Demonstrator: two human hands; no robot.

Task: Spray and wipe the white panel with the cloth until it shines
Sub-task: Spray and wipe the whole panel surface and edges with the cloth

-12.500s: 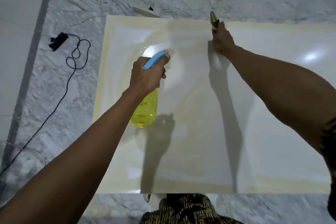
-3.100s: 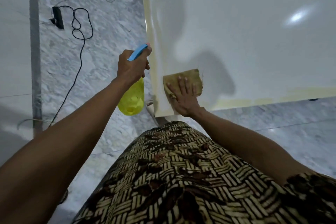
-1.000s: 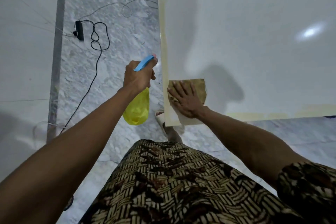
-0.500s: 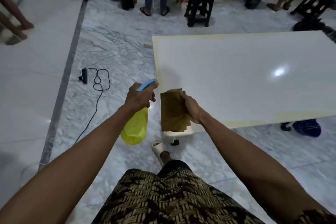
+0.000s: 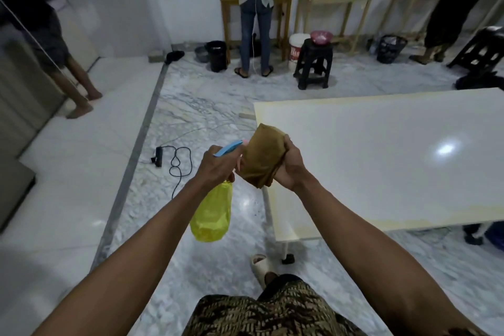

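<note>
From the head view: your right hand (image 5: 289,169) has lifted the brown cloth (image 5: 263,157) off the white panel (image 5: 381,155), fingers curled round it at frame centre. Your left hand (image 5: 218,165) still grips the yellow spray bottle (image 5: 211,215) just left of it. The panel, at right, reflects a light; wiping is paused, probably to respray.

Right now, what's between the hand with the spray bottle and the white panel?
In the head view, the brown cloth, gripped by the right hand, sits between the left hand and the white panel.
</note>
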